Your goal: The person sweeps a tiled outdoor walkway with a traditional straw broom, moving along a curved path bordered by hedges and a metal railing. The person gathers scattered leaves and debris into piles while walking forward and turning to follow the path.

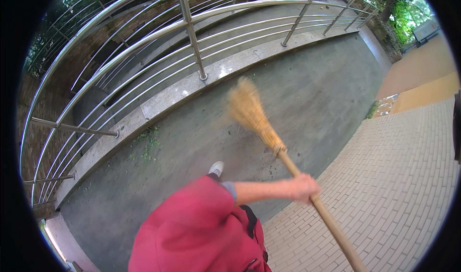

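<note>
My left hand [303, 188] is wrapped round the wooden handle of a straw broom [331, 221], with the bare forearm reaching across to the right from a red sleeve. The broom slants from the lower right up toward the middle. Its bristle head [249, 108], blurred by motion, is over the grey pavement near the stone kerb; whether the bristles touch the ground I cannot tell. A lower stretch of the handle runs out of the picture, and my right hand is not visible. Green leaves [150, 142] lie scattered beside the kerb, left of the bristles.
A stone kerb [163, 105] carries curved metal railings [192, 36] along the far and left sides. Pale brick paving [384, 176] borders the grey pavement [331, 84] on the right. A light shoe [217, 168] stands on the pavement. Trees and a grey box-like object [426, 30] are farther off.
</note>
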Available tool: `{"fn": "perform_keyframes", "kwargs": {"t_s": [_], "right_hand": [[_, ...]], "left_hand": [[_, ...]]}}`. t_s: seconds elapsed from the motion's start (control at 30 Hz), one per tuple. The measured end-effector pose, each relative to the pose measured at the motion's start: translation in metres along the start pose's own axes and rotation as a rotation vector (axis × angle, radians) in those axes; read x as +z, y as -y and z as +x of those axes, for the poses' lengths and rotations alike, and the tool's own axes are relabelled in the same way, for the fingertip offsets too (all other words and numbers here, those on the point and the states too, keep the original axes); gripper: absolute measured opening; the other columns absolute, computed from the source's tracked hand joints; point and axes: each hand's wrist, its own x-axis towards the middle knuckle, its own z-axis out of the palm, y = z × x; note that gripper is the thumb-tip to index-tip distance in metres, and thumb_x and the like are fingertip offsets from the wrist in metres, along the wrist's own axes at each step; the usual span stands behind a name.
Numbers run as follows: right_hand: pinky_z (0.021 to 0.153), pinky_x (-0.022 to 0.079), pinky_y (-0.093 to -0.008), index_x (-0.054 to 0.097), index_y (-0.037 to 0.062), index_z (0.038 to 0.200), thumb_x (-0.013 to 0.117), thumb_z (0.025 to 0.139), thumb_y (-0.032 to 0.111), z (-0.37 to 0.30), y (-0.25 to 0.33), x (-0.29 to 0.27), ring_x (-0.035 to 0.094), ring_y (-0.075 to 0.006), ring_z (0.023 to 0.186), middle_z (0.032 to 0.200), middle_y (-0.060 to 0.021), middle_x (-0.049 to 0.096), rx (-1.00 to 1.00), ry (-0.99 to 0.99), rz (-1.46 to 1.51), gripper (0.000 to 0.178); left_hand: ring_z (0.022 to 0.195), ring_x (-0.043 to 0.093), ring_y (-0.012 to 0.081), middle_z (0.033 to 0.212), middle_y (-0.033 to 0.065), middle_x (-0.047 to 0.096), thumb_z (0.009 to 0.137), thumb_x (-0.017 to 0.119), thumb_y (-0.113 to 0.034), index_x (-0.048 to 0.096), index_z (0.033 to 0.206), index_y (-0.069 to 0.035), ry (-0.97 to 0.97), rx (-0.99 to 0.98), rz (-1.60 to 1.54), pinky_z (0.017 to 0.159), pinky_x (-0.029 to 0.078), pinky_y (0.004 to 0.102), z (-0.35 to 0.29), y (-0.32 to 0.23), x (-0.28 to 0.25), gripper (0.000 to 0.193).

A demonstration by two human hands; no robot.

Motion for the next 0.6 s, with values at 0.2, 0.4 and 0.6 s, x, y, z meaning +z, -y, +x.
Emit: {"fn": "perform_keyframes", "kwargs": {"t_s": [0.2, 0.4, 0.6], "right_hand": [[0.054, 0.032, -0.0319, 0.046, 0.0161, 0.062, 0.055, 0.083, 0.004, -0.056, -0.133, 0.076, 0.039, -0.0139, 0.052, 0.056, 0.0012, 0.035, 0.081, -0.087, -0.152, 0.026], [0.053, 0.03, -0.0288, 0.039, 0.0156, 0.066, 0.058, 0.089, 0.009, -0.04, -0.135, 0.106, 0.034, -0.0119, 0.05, 0.057, 0.0026, 0.032, 0.485, 0.197, 0.051, 0.03], [0.044, 0.032, -0.0218, 0.05, 0.0056, 0.085, 0.051, 0.099, 0.007, -0.082, -0.173, 0.053, 0.033, -0.0062, 0.045, 0.058, 0.0025, 0.036, 0.721, 0.3, 0.167, 0.014]], "left_hand": [[0.081, 0.065, 0.0338, 0.074, 0.0108, 0.063, 0.072, 0.07, -0.016, 0.061, 0.076, -0.01, -0.158, -0.186, 0.199, 0.076, 0.048, 0.0455, -0.076, 0.121, -0.024, 0.011], [0.08, 0.065, 0.0372, 0.076, 0.0131, 0.064, 0.074, 0.072, -0.021, 0.06, 0.08, -0.009, -0.282, -0.463, 0.066, 0.069, 0.05, 0.049, -0.287, 0.026, -0.003, 0.018], [0.082, 0.065, 0.0398, 0.08, 0.0164, 0.067, 0.076, 0.073, -0.018, 0.062, 0.086, -0.005, -0.147, -0.757, 0.05, 0.071, 0.05, 0.0504, -0.387, -0.071, 0.026, 0.02]]}}
